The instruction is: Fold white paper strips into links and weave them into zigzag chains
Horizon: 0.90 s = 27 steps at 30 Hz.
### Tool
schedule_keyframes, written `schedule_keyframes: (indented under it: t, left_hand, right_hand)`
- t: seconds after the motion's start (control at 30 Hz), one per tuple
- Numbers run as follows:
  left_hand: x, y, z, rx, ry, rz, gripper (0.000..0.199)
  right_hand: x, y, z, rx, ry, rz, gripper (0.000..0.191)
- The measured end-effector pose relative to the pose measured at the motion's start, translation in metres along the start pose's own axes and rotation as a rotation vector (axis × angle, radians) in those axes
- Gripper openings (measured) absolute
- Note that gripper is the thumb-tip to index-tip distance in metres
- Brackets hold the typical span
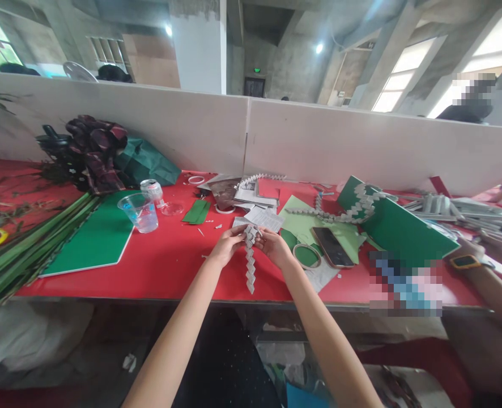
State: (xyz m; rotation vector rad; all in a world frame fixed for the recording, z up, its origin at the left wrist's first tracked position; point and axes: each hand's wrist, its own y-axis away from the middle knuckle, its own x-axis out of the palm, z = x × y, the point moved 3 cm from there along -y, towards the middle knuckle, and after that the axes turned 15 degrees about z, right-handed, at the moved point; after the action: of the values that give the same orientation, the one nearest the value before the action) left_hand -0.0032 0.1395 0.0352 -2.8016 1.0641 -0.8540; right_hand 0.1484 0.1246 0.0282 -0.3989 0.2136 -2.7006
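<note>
A zigzag folded-paper chain (pixel 250 266) hangs down between my two hands over the red tabletop (pixel 174 272). My left hand (pixel 229 245) pinches its upper end from the left. From the other side, the fingers of my right hand (pixel 272 245) close on the same upper end. Just behind my hands lie printed paper sheets (pixel 262 218). Longer zigzag paper chains (pixel 336 216) rest farther back on the right, partly over a light green sheet (pixel 297 207). To the right of my right hand are a roll of tape (pixel 306 266) and a phone (pixel 332 247).
A plastic cup (pixel 144 218) and a can (pixel 152 191) stand on the left, near long green leaves (pixel 59 238) on a green board (pixel 93 249). Another green board (pixel 404 232) leans at the right, beside a co-worker's hand with a watch (pixel 466 261). A white partition (pixel 170 130) closes off the back.
</note>
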Motion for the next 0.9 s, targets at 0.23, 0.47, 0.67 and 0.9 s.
schedule_keyframes:
  t: [0.23,0.47,0.67,0.9]
  left_hand:
    - [0.000,0.000,0.001,0.000,-0.001,0.032,0.032]
    - [-0.009,-0.002,0.006,0.026,0.029,0.038,0.031]
    - [-0.010,-0.002,0.007,0.035,0.053,0.027,0.027]
    - [-0.010,-0.002,0.007,0.011,0.065,0.002,0.027]
  right_hand:
    - [0.002,0.002,0.004,0.014,0.011,-0.041,0.025]
    - [0.011,0.003,0.008,-0.175,0.332,-0.176,0.028]
    - [0.017,0.008,0.013,-0.239,0.604,-0.228,0.019]
    - [0.023,0.013,0.019,-0.266,0.694,-0.215,0.016]
